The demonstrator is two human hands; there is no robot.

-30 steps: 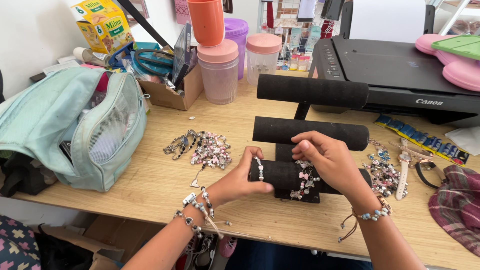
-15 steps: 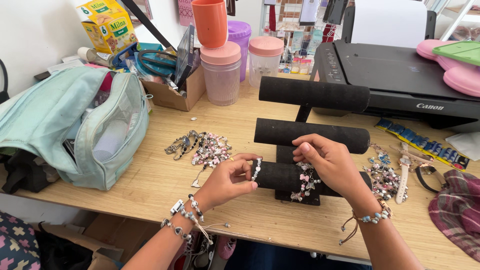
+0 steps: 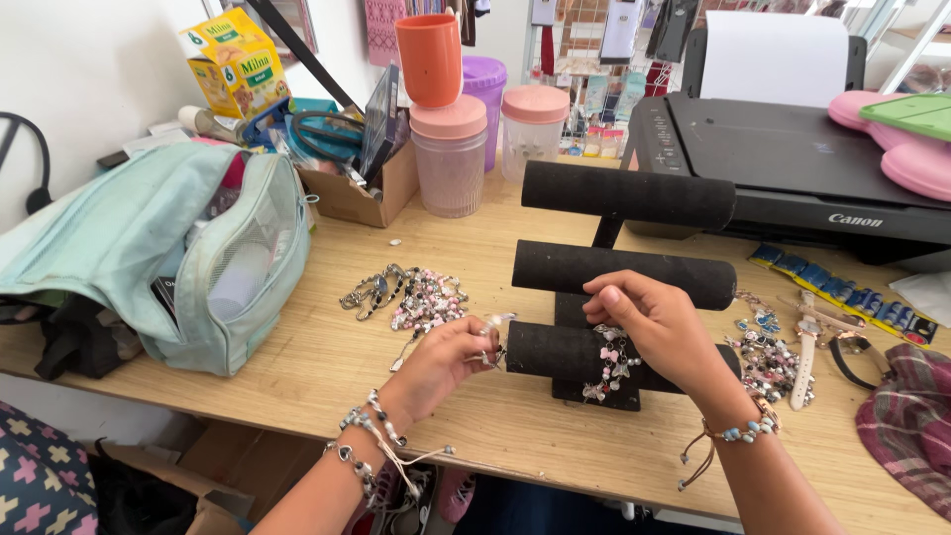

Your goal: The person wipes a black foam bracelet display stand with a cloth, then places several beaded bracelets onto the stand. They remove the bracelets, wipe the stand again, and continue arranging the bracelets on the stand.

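Note:
A black velvet bracelet stand (image 3: 626, 194) with three bars rises from the wooden table (image 3: 327, 362). My left hand (image 3: 448, 357) pinches a beaded bracelet (image 3: 491, 325) just off the left end of the lowest bar (image 3: 550, 349). My right hand (image 3: 656, 325) rests over that bar, fingers touching a pink charm bracelet (image 3: 610, 361) that hangs around it. The upper two bars carry nothing.
A pile of bracelets (image 3: 411, 295) lies left of the stand; more jewellery and a watch (image 3: 802, 349) lie to its right. A mint bag (image 3: 158, 248) sits far left, a black printer (image 3: 792, 159) behind, jars and a cardboard box (image 3: 362, 188) at the back.
My left hand has drawn the beaded bracelet leftward off the end of the lowest bar, where it sat before. My right hand has stayed on the bar.

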